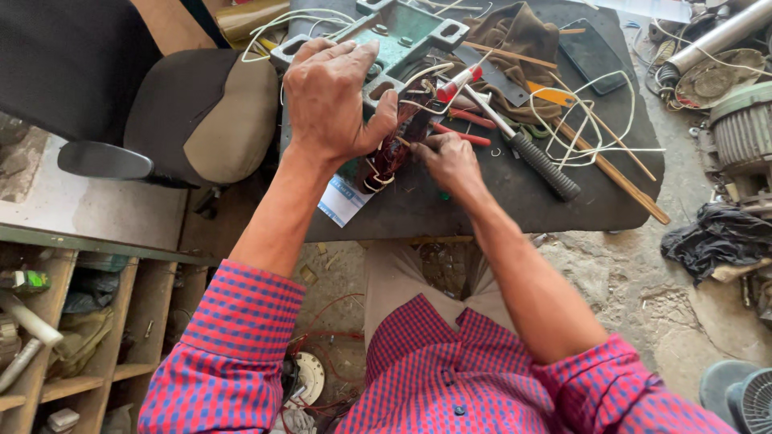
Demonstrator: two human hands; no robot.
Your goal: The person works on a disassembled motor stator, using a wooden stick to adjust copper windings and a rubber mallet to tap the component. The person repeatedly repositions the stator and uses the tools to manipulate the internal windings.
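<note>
From the head camera, looking down, the left hand (330, 96) lies palm-down with fingers curled over the edge of a green-grey metal motor frame (402, 36), gripping it. The right hand (450, 157) has its fingertips pinched together on the reddish copper wire coil (392, 149) that sits at the frame's near side, just in front of the left thumb; whether a tool is in that pinch cannot be told. A white printed paper (342, 201) lies under the coil.

The wooden shelf unit (121, 321) at lower left has open compartments holding a small green gadget (28, 281), white tubes (28, 321) and dark bundled cloth; the contents deeper in are too dim to name.

The work surface is a dark, rounded tabletop (482, 209). On it lie one red-handled screwdriver (460, 80), one tool with a black ribbed grip (543, 165), two red-handled pliers arms (466, 128), a brown rag (515, 36), loops of white cord (595, 112), two thin wooden sticks (619, 173) and a dark flat phone (591, 52). A cushioned chair (201, 112) stands left of the table. The floor is rough concrete (643, 297), with one grey motor housing (744, 128) and a black cloth (716, 237) at right.
</note>
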